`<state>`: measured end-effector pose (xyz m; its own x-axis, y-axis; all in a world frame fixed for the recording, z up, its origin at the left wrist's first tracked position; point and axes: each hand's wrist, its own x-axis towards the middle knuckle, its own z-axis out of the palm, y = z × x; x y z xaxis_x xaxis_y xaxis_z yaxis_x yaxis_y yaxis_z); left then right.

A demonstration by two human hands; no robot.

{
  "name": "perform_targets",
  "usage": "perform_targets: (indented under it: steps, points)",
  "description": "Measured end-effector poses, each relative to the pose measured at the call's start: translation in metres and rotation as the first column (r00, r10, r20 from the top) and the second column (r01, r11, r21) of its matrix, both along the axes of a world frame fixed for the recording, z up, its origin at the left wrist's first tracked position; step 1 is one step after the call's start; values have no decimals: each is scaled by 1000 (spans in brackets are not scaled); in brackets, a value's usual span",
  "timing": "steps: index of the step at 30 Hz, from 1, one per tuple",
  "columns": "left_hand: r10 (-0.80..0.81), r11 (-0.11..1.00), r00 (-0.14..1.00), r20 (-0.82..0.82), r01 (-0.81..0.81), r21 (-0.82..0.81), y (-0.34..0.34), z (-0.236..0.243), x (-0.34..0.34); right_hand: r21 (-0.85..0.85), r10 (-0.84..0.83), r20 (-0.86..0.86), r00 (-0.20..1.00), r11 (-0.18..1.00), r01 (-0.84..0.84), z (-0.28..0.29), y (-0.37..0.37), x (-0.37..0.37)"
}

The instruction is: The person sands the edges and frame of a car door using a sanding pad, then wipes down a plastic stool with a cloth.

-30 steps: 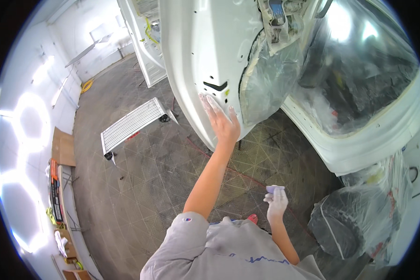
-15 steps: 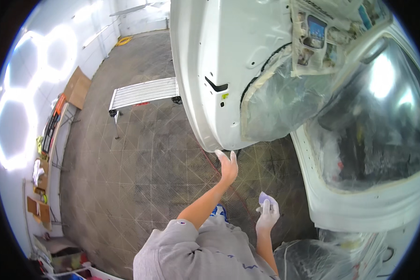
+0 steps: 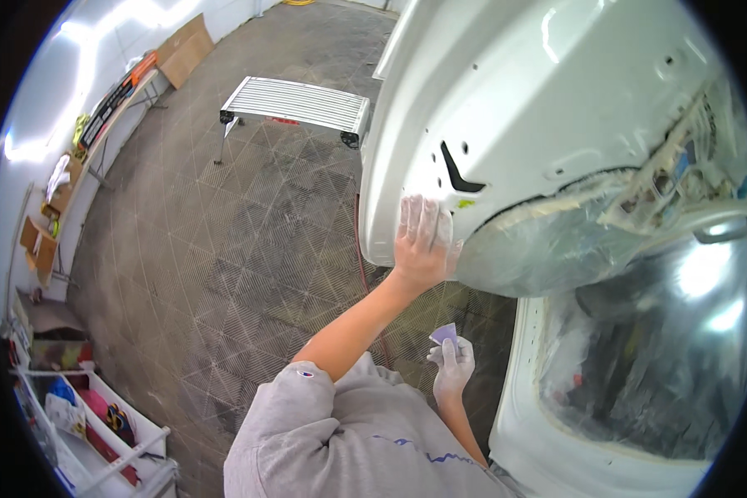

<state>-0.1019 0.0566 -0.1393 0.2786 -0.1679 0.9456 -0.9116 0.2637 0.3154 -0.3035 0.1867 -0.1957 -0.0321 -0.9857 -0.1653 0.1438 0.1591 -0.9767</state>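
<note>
A white car door (image 3: 415, 116) stands on the right with its inner side toward me. My left hand (image 3: 424, 242), pale with dust on the fingers, lies flat on it near the lower end, just below a black-edged slot. Its fingers are stretched out and hold nothing. Lower down, away from the door, my right hand (image 3: 454, 365) pinches a small folded piece of purple sandpaper (image 3: 444, 334) between thumb and fingers. Clear plastic film (image 3: 548, 241) covers an opening in the door, and crumpled printed masking paper (image 3: 681, 178) sits beside it.
The car body (image 3: 519, 415) with a film-covered window (image 3: 631, 365) fills the right side. A slatted metal work platform (image 3: 295, 101) stands past the door's edge. Along the left wall are a loaded shelf table (image 3: 116, 116) and a white compartment cart (image 3: 133, 415). A red hose (image 3: 361, 249) crosses the floor.
My left hand has gone from the door's bottom edge up onto its inner face and flattened there. The right hand still holds the sandpaper. My view has turned and come closer to the door.
</note>
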Motion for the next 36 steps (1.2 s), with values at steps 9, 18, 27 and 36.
perform_targets:
  steps: [9, 18, 27, 36]
  points:
    - [-203, 763, 968, 146, 63, 643, 67, -123, -5, -358, 42, -272, 962, 923, -141, 36, -52, 37]
    - [-366, 360, 101, -925, 932, -41, 124, -96, -38, -148, 381, -118, 917, 906, -396, 46, -77, 78]
    - [-378, 714, -226, -898, 546, -438, 126, -45, -13, -276, 336, -821, 461, 473, -837, 86, -85, 89]
    - [-443, 773, -484, -754, 220, -596, 156, -77, -7, -253, -726, -643, 243, -98, -963, 58, -142, 110]
